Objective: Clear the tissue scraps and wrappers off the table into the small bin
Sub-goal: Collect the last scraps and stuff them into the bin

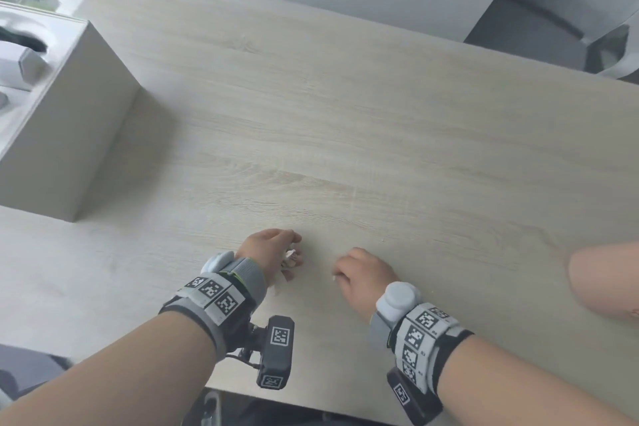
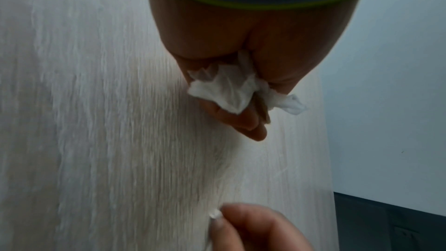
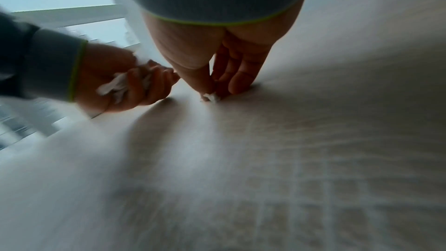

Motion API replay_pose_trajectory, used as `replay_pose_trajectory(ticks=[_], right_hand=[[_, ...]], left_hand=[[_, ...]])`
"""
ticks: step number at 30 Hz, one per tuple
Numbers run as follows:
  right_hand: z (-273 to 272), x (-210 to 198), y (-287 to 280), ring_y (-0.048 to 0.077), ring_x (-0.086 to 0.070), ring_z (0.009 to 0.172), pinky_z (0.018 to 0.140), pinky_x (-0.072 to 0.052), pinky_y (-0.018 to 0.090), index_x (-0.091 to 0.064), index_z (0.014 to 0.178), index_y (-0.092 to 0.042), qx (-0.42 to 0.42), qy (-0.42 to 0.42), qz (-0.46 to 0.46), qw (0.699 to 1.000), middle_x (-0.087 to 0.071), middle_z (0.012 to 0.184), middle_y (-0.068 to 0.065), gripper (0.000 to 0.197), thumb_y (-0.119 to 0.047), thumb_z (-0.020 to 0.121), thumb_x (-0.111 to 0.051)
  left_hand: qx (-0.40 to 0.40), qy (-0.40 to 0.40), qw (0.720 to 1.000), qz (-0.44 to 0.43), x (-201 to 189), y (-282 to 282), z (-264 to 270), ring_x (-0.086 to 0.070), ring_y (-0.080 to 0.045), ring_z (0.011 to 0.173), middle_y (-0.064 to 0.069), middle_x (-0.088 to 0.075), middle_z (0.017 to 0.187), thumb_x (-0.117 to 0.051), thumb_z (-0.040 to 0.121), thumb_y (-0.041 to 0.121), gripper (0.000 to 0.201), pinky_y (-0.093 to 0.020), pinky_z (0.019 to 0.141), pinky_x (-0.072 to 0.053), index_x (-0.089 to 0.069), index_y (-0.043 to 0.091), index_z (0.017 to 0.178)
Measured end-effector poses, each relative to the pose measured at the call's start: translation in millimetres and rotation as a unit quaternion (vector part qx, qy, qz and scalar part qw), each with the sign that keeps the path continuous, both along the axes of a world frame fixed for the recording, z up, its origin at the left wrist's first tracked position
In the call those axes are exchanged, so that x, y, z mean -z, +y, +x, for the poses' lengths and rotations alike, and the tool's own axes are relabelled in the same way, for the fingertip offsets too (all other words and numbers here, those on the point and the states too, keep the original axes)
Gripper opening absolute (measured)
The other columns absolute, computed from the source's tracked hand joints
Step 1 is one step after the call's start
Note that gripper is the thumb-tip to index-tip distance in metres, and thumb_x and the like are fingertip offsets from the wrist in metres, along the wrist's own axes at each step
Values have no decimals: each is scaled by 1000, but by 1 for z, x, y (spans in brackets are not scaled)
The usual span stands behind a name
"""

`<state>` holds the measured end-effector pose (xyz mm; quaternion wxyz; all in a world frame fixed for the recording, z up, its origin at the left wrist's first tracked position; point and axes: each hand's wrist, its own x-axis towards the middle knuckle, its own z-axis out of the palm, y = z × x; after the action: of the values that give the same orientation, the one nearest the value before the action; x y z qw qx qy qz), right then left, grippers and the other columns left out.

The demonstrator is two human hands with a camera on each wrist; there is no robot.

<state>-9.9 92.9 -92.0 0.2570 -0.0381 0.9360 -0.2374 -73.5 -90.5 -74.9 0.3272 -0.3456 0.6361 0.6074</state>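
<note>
Fingers of the left hand [image 1: 269, 254] are curled tight round a crumpled wad of white tissue scraps [image 2: 225, 91], with loose ends sticking out past the thumb side and below the palm (left-wrist view shows this most clearly). The hand hovers just over the pale wood-grain table [image 1: 345, 121], near its front edge.

The right hand [image 1: 363, 275] sits just beside it, a small gap between the two. Its thumb and forefinger are nearly closed in a pinch on one small white tissue scrap [image 3: 209, 97] that lies at the tabletop; the remaining fingers [image 3: 237, 75] are extended downward, tips touching the wood.

The grey open-topped box [image 1: 69, 135] stands on the table's left side, well apart from both hands; its contents are blurred and cannot be identified, nor whether it is the bin.

Open tabletop extends forward and to the right of the hands. The table's near edge runs just behind the wrists; the far edge meets the light floor, with a grey chair [image 1: 553, 10] beyond the far right corner.
</note>
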Motion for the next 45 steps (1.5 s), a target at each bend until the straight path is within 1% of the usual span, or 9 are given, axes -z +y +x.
replay_pose_trajectory(ticks=[5,7,19,25,31,35,39,42,45], right_hand=[[-14,-8,56,12,-63,80,76,-49,25,-71,94,-21,298,62,-20,952,-69,89,-8,8,-22,86,-70],[-20,-4,67,12,-67,80,76,-51,26,-71,91,-24,345,55,-34,936,-71,86,-9,8,-25,83,-73],[-34,-4,74,16,-60,86,72,-39,24,-71,83,-23,226,16,27,974,-64,89,-6,8,-27,87,-66],[-13,-3,65,15,-55,93,76,-36,25,-71,90,-23,105,-9,18,994,-52,85,-11,12,-31,91,-62],[-10,-14,94,20,-62,85,69,-44,26,-69,87,-20,239,-15,45,970,-65,88,-5,9,-24,86,-61],[9,-47,105,5,-56,56,54,-44,21,-69,71,-25,371,46,-133,918,-68,60,-12,12,-29,82,-72],[32,-92,114,3,-47,52,52,-41,17,-69,72,-27,364,123,-249,889,-65,62,-16,12,-26,82,-74],[48,-102,128,7,-49,53,54,-42,19,-65,75,-28,306,211,-220,902,-69,79,-15,12,-21,81,-73],[68,-104,156,6,-52,58,55,-44,28,-56,79,-29,232,242,-114,935,-69,88,-8,12,-28,85,-66]], left_hand=[[1,-5,1000,21,2,0,-3,-56,-15,44,-7,-59,66,-52,99,8,15,-22,44,-33,-65,6,91],[7,3,1000,4,3,1,-4,-54,-14,41,-5,-55,66,-52,98,11,17,-22,46,-33,-67,9,89],[37,7,999,20,-11,15,-17,-46,-20,51,-8,-50,75,-55,98,22,23,-32,49,-52,-66,6,86],[64,23,998,7,-9,30,-18,-46,-21,50,-9,-52,74,-54,97,20,22,-28,49,-43,-66,4,86],[100,31,995,4,-17,57,-13,-46,-20,53,-7,-51,74,-56,95,28,27,-24,47,-33,-68,7,84],[100,27,994,40,-32,93,-7,-46,-19,53,-6,-50,71,-54,94,40,43,-25,49,-32,-69,11,66],[78,15,988,130,-57,155,18,-45,-19,48,-6,-50,65,-53,94,50,50,-26,48,-33,-67,10,67],[69,-10,982,173,-70,198,39,-43,-21,46,-6,-50,60,-58,88,56,49,-29,53,-35,-59,12,65],[89,-10,986,143,-80,235,60,-58,-27,65,-9,-63,73,-66,81,53,39,-37,69,-44,-66,14,74]])
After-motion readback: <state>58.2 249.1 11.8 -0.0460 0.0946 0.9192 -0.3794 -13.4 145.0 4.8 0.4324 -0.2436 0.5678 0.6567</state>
